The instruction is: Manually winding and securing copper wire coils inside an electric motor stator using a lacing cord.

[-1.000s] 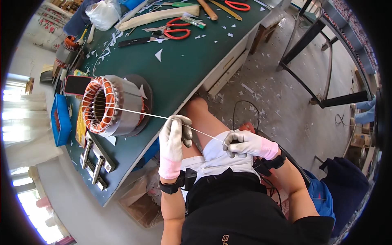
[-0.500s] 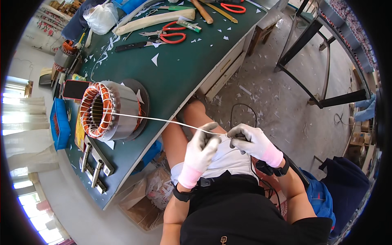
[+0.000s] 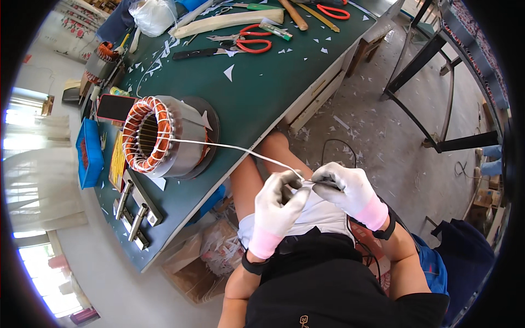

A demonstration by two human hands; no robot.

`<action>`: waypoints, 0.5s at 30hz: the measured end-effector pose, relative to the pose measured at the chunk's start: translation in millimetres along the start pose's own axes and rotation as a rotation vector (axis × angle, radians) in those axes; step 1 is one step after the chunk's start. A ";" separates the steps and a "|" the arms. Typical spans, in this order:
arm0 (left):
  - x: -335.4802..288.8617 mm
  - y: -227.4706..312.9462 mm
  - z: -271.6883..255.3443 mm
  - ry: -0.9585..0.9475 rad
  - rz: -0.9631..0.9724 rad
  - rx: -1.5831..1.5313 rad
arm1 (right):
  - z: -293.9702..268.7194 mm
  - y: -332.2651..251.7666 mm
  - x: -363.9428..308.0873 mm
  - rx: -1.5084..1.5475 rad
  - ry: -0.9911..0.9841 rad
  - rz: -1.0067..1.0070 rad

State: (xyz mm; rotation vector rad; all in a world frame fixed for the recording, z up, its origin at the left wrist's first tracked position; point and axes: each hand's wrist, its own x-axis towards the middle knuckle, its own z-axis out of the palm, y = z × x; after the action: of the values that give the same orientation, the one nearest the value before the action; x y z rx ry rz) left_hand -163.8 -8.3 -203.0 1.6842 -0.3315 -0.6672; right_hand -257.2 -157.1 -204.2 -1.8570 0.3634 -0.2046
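A motor stator (image 3: pixel 186 128) lies on its side on the green bench, its copper winding (image 3: pixel 131 134) laced with white cord and facing left. From the lacing a white cord (image 3: pixel 240 147) runs slackly across the bench edge to my hands above my lap. My left hand (image 3: pixel 279 205), in a white glove with grey fingertips and pink cuff, pinches the cord near its end. Close beside it, my right hand (image 3: pixel 347 188), gloved alike, has thumb and fingers pressed together at the cord's end. Whether a thin tool is also between those fingertips cannot be made out.
Scissors (image 3: pixel 254 46), a wooden stick (image 3: pixel 229 22) and paper scraps lie on the far bench. Left of the stator are a phone (image 3: pixel 115 107), a blue bin (image 3: pixel 90 156) and metal bars (image 3: pixel 139 202). A black metal frame (image 3: pixel 415 60) stands at right.
My hands have come closer together, and the cord, nearly straight before, now sags in a curve. The whole view has shifted, moving the bench and stator rightward in the picture.
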 end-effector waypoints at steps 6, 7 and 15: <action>-5.2 19.9 -31.7 0.033 0.209 0.251 | 13.6 -6.6 10.2 -0.035 -0.084 -0.124; -7.0 22.8 -39.9 0.035 0.167 0.263 | 17.3 -4.1 12.7 -0.092 -0.085 -0.200; -28.7 53.5 -88.8 -0.183 0.428 0.206 | 27.0 0.0 28.3 -0.459 0.076 -0.406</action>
State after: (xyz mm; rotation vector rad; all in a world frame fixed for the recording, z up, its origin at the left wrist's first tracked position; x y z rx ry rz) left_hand -126.3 66.5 -135.4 1.6733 -0.8890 -0.4768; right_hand -222.1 -142.8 -213.8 -2.3721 0.0797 -0.5022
